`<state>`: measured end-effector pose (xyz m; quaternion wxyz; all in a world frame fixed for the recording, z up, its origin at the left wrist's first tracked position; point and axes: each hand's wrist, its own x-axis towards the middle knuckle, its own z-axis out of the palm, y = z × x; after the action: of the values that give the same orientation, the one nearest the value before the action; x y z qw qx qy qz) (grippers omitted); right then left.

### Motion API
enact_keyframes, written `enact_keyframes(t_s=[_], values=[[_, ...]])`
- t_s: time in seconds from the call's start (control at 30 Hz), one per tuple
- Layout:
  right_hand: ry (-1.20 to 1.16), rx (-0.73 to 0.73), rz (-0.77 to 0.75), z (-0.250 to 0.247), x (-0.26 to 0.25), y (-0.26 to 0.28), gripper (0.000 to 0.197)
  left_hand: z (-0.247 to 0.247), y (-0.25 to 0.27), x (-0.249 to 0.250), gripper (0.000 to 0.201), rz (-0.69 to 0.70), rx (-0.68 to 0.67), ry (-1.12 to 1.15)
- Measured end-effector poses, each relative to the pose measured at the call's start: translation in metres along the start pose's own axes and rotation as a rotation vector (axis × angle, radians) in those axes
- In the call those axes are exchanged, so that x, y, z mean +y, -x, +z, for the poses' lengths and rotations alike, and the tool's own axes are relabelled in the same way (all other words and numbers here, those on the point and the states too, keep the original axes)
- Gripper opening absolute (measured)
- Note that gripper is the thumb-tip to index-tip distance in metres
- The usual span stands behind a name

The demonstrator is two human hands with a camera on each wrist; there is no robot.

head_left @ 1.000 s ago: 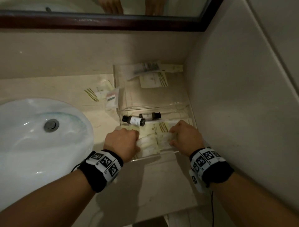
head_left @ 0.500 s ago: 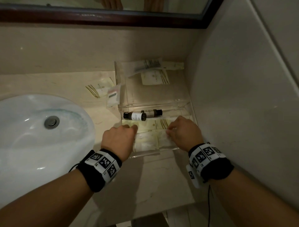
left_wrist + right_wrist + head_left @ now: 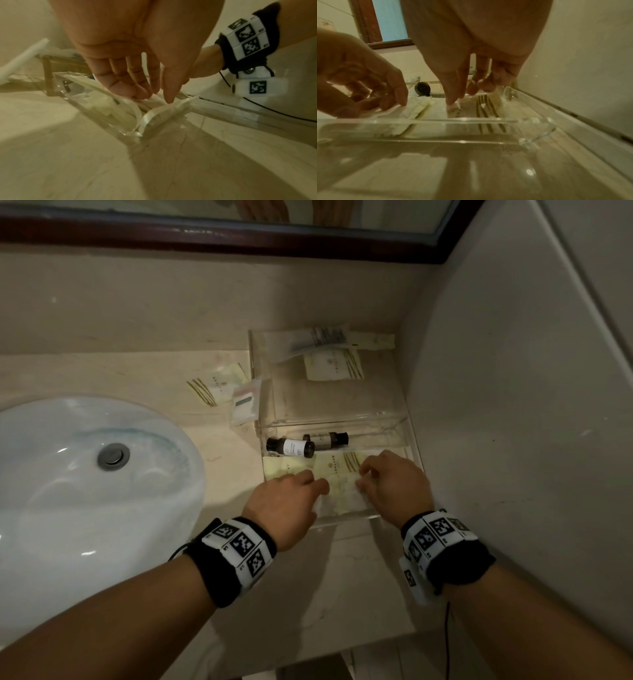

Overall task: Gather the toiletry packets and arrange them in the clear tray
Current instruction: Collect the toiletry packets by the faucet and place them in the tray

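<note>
The clear tray (image 3: 261, 392) stands on the counter against the right wall. In its front compartment lie several pale toiletry packets (image 3: 337, 470), one with gold stripes (image 3: 486, 108), behind them two small dark bottles (image 3: 290, 447). My left hand (image 3: 318, 486) pinches the left edge of the near packet (image 3: 106, 102) between thumb and fingers. My right hand (image 3: 361, 477) pinches that packet's right side, thumb tip down on it (image 3: 453, 104). More packets (image 3: 334, 366) lie in the back compartment. Two packets (image 3: 219, 385) lie on the counter left of the tray.
A white basin (image 3: 68, 491) with a metal drain fills the left of the counter. The wall (image 3: 513, 405) runs close along the tray's right side, and a dark-framed mirror (image 3: 239, 237) hangs above. Bare counter (image 3: 342, 577) lies in front of the tray.
Both hands have come closer together over the front compartment, and the packets now lie flatter in it. A yellowish packet shows at the compartment's left end.
</note>
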<state>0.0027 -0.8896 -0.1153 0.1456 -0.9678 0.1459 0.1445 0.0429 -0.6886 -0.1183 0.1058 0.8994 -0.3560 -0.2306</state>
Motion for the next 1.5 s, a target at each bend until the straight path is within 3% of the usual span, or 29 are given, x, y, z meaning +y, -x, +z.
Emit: enact_keyframes(t_s=[0.33,0.57,0.73,1.03,1.23,1.5], values=[[0.018,-0.121,0.039,-0.005,-0.004,-0.015,0.018,0.001,-0.003,-0.002,0.033,-0.051,-0.007,0.108],[-0.171,0.186,-0.047,-0.033,-0.034,-0.045,0.021,-0.012,-0.002,-0.016,0.021,-0.189,0.263,0.251],[-0.153,0.262,-0.062,-0.05,-0.061,-0.085,0.028,-0.019,-0.005,-0.03,0.019,-0.236,0.333,0.289],[0.093,0.048,-0.059,-0.059,-0.076,-0.141,0.047,-0.021,-0.002,-0.048,0.013,-0.286,0.325,0.346],[0.25,0.09,-0.095,-0.06,-0.077,-0.144,0.039,-0.024,-0.009,-0.053,0.009,-0.279,0.391,0.391],[0.42,0.022,-0.187,-0.062,-0.079,-0.128,0.024,-0.031,-0.018,-0.048,0.007,-0.279,0.407,0.414]])
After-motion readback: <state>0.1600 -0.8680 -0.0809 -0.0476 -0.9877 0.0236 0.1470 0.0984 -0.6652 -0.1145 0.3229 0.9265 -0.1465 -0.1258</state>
